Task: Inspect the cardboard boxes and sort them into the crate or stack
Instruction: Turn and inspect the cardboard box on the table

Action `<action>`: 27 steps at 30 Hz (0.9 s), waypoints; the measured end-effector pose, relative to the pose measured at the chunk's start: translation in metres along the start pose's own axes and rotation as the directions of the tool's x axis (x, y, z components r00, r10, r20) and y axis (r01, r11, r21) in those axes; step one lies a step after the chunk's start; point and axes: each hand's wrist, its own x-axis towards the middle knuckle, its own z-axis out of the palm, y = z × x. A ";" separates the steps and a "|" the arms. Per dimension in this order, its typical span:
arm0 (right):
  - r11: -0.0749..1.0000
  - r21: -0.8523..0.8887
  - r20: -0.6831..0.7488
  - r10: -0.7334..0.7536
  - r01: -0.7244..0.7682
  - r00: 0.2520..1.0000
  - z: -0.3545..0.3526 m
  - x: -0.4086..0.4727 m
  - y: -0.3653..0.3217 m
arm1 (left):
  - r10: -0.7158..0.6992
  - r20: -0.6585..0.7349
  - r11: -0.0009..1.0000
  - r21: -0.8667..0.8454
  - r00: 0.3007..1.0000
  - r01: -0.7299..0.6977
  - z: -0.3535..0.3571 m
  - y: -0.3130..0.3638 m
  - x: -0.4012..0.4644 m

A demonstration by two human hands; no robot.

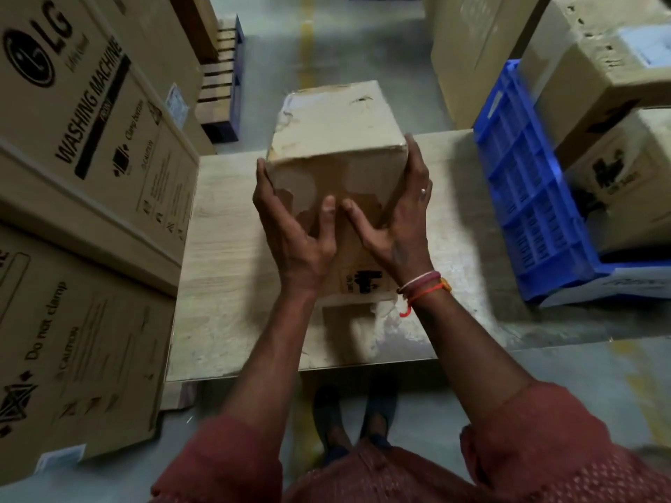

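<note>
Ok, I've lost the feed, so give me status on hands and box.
Left hand and right hand both grip the cardboard box, raised over the table. Blue crate to the right, nothing in between.

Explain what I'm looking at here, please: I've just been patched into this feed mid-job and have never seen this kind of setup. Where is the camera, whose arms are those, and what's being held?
There is no machine here. The one picture comes from a wide-angle camera worn on a person's head, looking down past their arms to their feet on the floor.

The left hand and right hand grip a worn cardboard box from either side, thumbs pressed on the near face. It looks lifted or tipped toward the camera above a pale wooden table; whether its bottom edge touches the table is hidden. The box has scuffed, torn patches.

On the right stands a blue plastic crate with more cardboard boxes in it and behind it. On the left stand large washing machine cartons. The picture is a little blurred, so small print cannot be read.
</note>
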 end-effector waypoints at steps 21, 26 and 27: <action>0.983 -0.123 0.371 0.170 -0.133 0.913 -0.049 0.043 -0.018 | -0.277 0.419 0.961 0.146 0.865 0.237 -0.036 0.030 0.050; 0.941 -0.331 0.498 0.240 -0.073 0.833 -0.037 0.032 -0.026 | -0.273 0.507 0.948 0.284 0.818 0.141 -0.033 0.029 0.046; 0.929 -0.365 0.481 0.244 -0.061 0.842 -0.038 0.031 -0.027 | -0.270 0.522 0.951 0.278 0.809 0.138 -0.035 0.027 0.047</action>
